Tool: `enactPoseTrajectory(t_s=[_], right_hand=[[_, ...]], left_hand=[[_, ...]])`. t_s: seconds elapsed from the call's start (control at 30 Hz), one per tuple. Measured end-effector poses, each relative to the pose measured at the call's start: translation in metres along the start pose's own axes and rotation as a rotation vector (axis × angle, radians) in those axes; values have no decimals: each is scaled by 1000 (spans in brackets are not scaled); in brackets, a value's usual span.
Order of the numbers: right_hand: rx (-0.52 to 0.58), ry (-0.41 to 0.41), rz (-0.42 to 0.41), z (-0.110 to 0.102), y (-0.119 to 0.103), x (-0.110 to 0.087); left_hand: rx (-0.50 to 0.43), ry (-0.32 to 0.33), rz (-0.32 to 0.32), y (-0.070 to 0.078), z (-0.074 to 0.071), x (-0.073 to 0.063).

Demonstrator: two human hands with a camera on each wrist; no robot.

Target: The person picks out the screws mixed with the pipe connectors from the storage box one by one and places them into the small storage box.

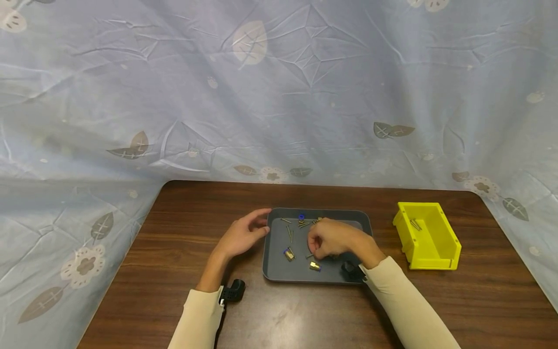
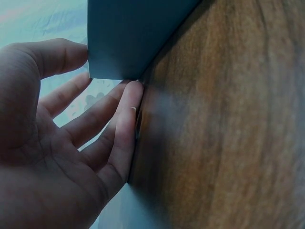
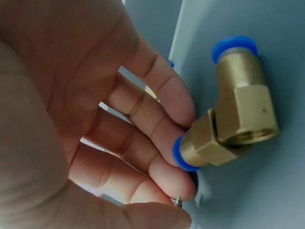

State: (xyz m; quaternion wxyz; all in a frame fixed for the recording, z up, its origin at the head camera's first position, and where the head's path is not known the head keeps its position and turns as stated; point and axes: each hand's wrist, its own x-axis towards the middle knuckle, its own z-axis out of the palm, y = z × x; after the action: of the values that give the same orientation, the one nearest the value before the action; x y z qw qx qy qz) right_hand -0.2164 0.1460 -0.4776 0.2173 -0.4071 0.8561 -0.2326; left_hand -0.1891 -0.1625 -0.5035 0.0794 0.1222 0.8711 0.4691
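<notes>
A shallow grey tray [image 1: 301,278] holds loose screws [image 1: 289,233] and brass push-in fittings with blue collars, among them one fitting [image 1: 315,265] near its front edge. My left hand [image 1: 240,237] rests at the tray's left side, thumb and fingertips touching its wall [image 2: 128,38], fingers loosely extended. Over the tray's middle, my right hand [image 1: 333,237] is bent down. Its thumb and fingers pinch a small screw [image 3: 178,201], of which only the tip shows. Two brass fittings [image 3: 248,102] lie right beside those fingers in the right wrist view.
A yellow bin [image 1: 436,261] stands to the right of the tray, with several screws [image 1: 415,224] inside. The wooden table [image 1: 183,208] ends at a patterned cloth [image 1: 279,97] behind. A black wrist camera [image 1: 235,290] sits on the left wrist.
</notes>
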Motion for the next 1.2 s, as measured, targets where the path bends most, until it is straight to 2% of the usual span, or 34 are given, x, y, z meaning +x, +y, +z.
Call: enactPoseTrajectory(t_s=[0.2, 0.5, 0.9, 1.2], right_hand=[[62, 30, 33, -1, 0, -6], [90, 120, 14, -9, 3, -18], [17, 295, -29, -20, 15, -45], [-72, 440, -48, -28, 27, -70]], left_hand=[[-5, -3, -4, -1, 0, 1], [-4, 2, 5, -1, 0, 2], [-4, -3, -18, 1, 1, 1], [-2, -2, -2, -1, 1, 0]])
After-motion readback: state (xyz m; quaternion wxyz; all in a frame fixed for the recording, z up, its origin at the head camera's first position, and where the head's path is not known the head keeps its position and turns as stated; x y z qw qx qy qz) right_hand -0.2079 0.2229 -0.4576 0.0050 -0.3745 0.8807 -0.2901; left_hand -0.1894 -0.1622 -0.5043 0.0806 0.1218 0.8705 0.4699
